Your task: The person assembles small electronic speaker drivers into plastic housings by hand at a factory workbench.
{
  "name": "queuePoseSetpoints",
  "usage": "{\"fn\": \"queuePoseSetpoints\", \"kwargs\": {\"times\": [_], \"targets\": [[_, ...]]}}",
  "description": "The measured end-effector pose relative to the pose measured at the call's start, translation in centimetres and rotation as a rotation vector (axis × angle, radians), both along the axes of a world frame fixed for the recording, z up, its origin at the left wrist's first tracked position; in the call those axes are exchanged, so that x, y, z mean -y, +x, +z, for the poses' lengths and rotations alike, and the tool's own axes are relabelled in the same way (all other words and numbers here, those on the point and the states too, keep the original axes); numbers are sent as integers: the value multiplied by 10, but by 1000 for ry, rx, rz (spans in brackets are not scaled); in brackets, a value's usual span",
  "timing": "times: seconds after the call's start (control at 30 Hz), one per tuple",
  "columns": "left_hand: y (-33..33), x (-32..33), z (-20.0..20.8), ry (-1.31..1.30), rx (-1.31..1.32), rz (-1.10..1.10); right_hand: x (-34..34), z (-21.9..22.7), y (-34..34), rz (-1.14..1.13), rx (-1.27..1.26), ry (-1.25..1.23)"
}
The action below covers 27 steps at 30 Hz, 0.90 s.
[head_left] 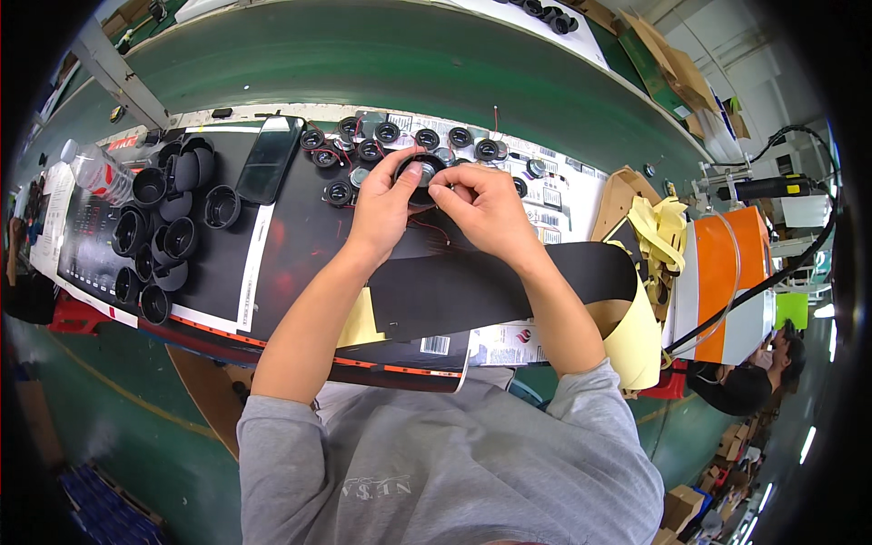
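Above the middle of the table my left hand (386, 207) grips a round black plastic cup (408, 169), thumb at its rim. A small round speaker-like part with a silvery face (427, 170) sits inside the cup. My right hand (490, 207) is at the cup's right edge, its thumb and fingers pinched together; what they hold, if anything, is hidden. Beyond both hands lie several small black speakers (427, 138) with thin red wires. Beneath my wrists a wide black adhesive strip (454, 292) with yellow backing runs across the table.
Several empty black cups (180, 238) are heaped at the left, beside a clear plastic bottle (102, 173) and a dark phone (271, 161). Peeled yellow backing (658, 232) and an orange-and-white machine (727, 263) are at the right. A person (749, 377) is farther right.
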<state>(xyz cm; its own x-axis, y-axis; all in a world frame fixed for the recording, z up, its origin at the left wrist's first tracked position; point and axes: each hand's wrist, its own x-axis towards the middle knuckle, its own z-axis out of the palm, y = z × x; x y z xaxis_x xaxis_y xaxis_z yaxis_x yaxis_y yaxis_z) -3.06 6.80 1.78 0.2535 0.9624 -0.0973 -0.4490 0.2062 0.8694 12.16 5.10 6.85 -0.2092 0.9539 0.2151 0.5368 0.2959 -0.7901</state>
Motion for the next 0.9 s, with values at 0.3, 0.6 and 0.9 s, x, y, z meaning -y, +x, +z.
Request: {"fn": "queuePoseSetpoints", "kwargs": {"times": [0.3, 0.6, 0.9], "targets": [[3, 0, -7, 29, -71, 17, 0, -16, -9, -137, 52, 145], [4, 6, 6, 52, 72, -15, -21, -30, 12, 53, -342, -193], [-3, -4, 5, 125, -168, 137, -21, -51, 2, 182, -418, -171]]}}
